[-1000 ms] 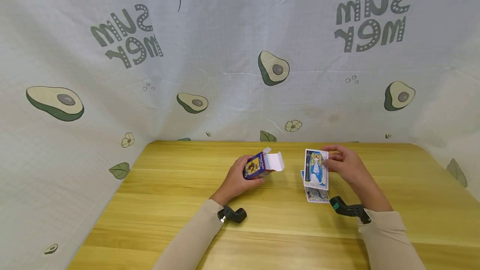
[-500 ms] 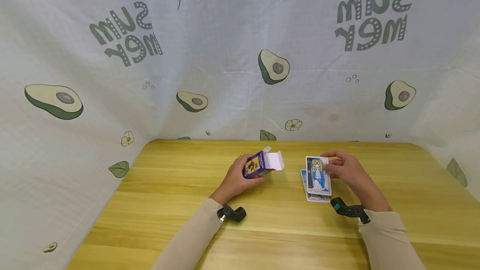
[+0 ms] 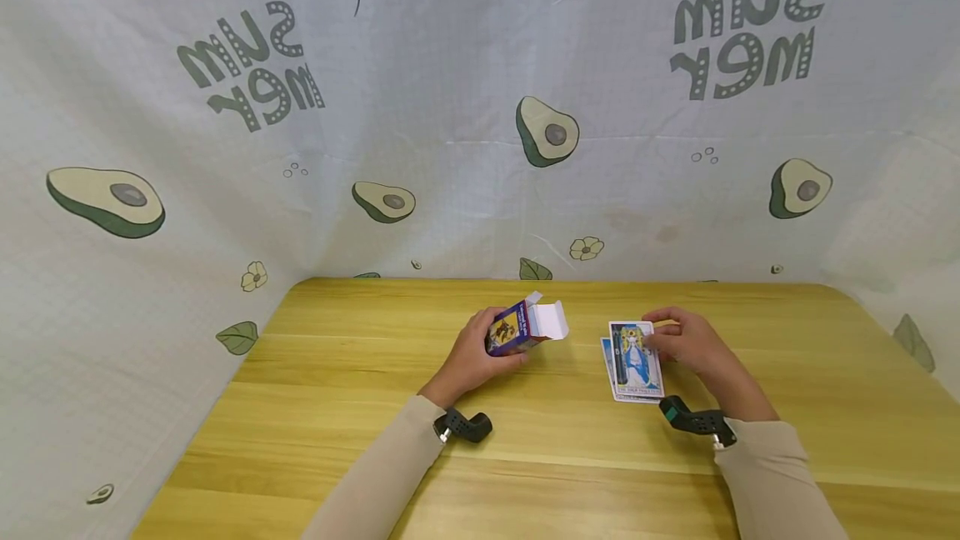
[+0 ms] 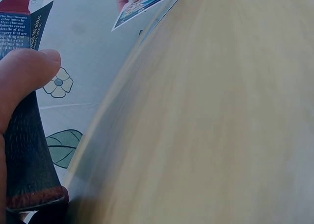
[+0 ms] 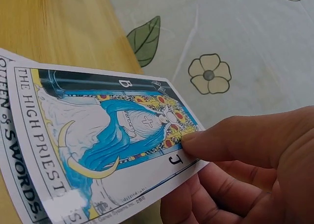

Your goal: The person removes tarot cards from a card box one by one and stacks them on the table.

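My left hand (image 3: 476, 357) grips a dark blue tarot card box (image 3: 510, 330) near the middle of the table, its white flap (image 3: 552, 321) folded out to the right. In the left wrist view the thumb (image 4: 34, 69) lies across the box's printed side. My right hand (image 3: 686, 340) pinches the right edge of a High Priestess card (image 5: 132, 130), thumb on its face and fingers beneath. Under that card, mostly covered, is a Queen of Swords card (image 5: 12, 170); its left edge shows in the head view. Whether the two cards touch, I cannot tell.
Both hands work over a yellow wooden table (image 3: 337, 407). A pale cloth (image 3: 450, 107) printed with avocados hangs behind it and at the sides. A black wrist device (image 3: 697, 422) sits on the right wrist, another wrist device (image 3: 465, 426) on the left.
My right hand has lowered the High Priestess card toward me, so it now covers most of the Queen of Swords card. The left hand and box have stayed in place.
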A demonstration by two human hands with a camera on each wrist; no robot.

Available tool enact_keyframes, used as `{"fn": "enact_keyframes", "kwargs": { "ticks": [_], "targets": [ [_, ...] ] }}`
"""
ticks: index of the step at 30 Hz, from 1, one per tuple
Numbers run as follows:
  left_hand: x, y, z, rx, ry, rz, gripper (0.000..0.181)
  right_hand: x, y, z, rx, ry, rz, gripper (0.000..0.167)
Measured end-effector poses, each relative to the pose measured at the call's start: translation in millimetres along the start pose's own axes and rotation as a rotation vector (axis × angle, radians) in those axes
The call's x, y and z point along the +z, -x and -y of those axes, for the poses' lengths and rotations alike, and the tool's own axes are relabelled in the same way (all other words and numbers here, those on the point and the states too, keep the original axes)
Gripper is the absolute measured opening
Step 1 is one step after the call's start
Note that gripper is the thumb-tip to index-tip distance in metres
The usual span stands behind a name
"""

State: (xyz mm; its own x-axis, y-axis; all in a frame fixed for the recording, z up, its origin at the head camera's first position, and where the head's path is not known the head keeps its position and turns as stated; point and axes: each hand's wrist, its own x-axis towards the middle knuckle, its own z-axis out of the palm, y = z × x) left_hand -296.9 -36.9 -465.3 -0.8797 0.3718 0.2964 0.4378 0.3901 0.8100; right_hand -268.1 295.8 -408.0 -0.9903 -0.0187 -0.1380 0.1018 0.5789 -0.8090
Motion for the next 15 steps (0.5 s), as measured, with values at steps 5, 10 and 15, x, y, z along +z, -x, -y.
{"fn": "enact_keyframes", "kwargs": {
  "ticks": [5,10,15],
  "targets": [
    [-0.1,-0.5,0.6,0.002,-0.002,-0.001,0.07,1.8,-1.2,-1.8,0.007,0.017,-0.005,0.043],
    [-0.2,-0.6,0.6,0.005,-0.002,0.0,0.07,3.9,-2.5,-3.4,-0.013,0.027,-0.016,0.039],
    [-0.3,-0.6,0.4,0.006,-0.001,0.0,0.07,4.7,-3.4,-4.7,-0.018,0.037,-0.028,0.037]
  ]
}}
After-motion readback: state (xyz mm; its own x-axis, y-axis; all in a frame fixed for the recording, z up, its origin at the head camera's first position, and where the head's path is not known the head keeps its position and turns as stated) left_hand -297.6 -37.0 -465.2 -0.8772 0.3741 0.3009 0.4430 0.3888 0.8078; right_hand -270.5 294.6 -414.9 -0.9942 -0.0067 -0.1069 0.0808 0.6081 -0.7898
